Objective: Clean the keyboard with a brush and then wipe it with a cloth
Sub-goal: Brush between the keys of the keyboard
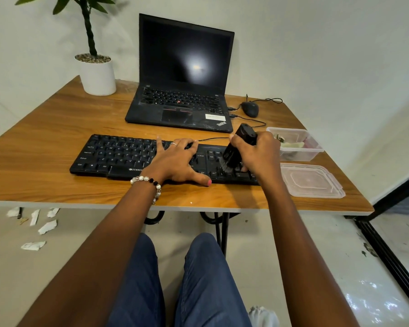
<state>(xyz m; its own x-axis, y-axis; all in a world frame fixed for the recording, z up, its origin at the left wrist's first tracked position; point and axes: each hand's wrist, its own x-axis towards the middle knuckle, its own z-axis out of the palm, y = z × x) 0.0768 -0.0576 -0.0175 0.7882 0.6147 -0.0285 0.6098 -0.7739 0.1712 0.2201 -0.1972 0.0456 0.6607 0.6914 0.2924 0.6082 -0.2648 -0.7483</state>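
Note:
A black wired keyboard (118,154) lies along the front of the wooden table (57,119). My left hand (177,159) rests flat on its middle keys, fingers spread, thumb at the front edge. My right hand (260,152) grips a black brush (236,149) by its body. The brush tilts, and its bristles touch the keys at the keyboard's right end. A cloth, pale and crumpled, seems to lie inside the clear container (295,145) to the right, but I cannot tell for sure.
An open black laptop (182,79) stands behind the keyboard, with a mouse (250,109) and cables to its right. A clear lid (311,180) lies at the front right. A potted plant (96,72) stands at the back left. Paper scraps (40,225) litter the floor.

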